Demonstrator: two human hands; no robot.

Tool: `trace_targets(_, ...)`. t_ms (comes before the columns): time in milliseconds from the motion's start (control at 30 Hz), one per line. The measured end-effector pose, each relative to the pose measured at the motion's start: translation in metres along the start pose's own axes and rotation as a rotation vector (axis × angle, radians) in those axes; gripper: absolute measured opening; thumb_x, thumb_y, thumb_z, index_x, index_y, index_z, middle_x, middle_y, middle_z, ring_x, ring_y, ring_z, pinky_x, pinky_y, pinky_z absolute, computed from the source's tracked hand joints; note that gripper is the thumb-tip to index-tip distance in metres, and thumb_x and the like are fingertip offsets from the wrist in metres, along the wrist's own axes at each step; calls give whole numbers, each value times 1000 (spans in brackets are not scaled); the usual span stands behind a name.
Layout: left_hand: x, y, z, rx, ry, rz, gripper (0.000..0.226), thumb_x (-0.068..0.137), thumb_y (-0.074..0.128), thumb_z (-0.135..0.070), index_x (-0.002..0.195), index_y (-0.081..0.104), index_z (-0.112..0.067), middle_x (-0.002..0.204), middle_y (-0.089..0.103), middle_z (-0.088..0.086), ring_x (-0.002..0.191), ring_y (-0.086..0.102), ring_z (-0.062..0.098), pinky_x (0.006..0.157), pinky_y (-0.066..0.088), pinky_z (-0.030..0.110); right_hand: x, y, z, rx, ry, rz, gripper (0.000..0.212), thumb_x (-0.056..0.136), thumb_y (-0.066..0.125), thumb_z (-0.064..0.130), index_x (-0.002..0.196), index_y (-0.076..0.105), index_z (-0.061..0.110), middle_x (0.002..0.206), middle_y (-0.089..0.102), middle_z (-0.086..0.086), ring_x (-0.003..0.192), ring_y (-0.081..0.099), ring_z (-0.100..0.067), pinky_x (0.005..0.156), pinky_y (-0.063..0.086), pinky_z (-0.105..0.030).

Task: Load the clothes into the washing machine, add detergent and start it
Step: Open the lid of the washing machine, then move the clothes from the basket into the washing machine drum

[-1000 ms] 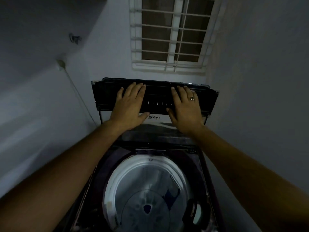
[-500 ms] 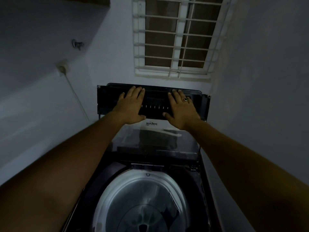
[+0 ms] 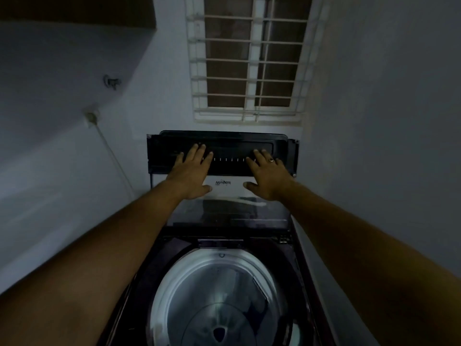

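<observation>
Head view: left hand [image 3: 190, 171] and right hand [image 3: 268, 174], fingers straight and spread, pressed flat on the raised washing-machine lid [image 3: 229, 148] behind the drum [image 3: 219, 290]. The lid had swung further back; the drum stood open for loading.

lid [image 3: 224, 211]: glossy, glass-like | drum [image 3: 214, 290]: shiny metal, probably steel | wall [image 3: 374, 96]: matt painted plaster

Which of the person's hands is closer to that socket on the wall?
Left. The left hand rests flat on the raised lid, on the side toward the wall socket; the right hand rests flat on the lid's other side, farther from it.
</observation>
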State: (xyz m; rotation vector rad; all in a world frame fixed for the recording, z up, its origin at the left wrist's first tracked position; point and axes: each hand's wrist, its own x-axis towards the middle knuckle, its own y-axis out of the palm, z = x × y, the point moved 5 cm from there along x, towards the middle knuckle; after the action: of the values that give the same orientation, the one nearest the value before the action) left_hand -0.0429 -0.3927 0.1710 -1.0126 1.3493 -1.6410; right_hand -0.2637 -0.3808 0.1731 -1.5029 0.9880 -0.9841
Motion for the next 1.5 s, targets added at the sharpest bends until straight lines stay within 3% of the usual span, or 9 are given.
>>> trace_targets(367,-109,11,-63,-210,207,-24,89,97,52,-53,162,1,-18,169,-6,6,155,-5,25,125,6,48,-169,25,25,113,255,71,78,100,41,58,159,16,14,167,9,-15,154,11,-34,121,20,-55)
trace_targets(767,-179,44,-201,-321,432,36,89,94,57,-53,161,13,-15,167,11,11,155,6,29,123,17,50,-367,56,20,137,528,137,74,100,40,58,157,23,13,166,16,-15,153,17,-35,120,25,-54)
trace_targets(1200,-231,85,-404,-438,649,202,85,94,56,-56,160,16,-20,166,15,6,153,12,27,120,28,50,-533,133,-48,215,739,215,74,98,42,60,156,25,17,164,22,-14,152,20,-33,120,26,-51)
trace_targets(1500,-259,176,-558,-647,572,484,82,94,64,-42,160,21,-15,163,23,7,150,22,25,120,29,39,-627,262,-112,375,760,368,79,95,49,60,157,25,15,163,25,-15,149,27,-34,117,33,-49)
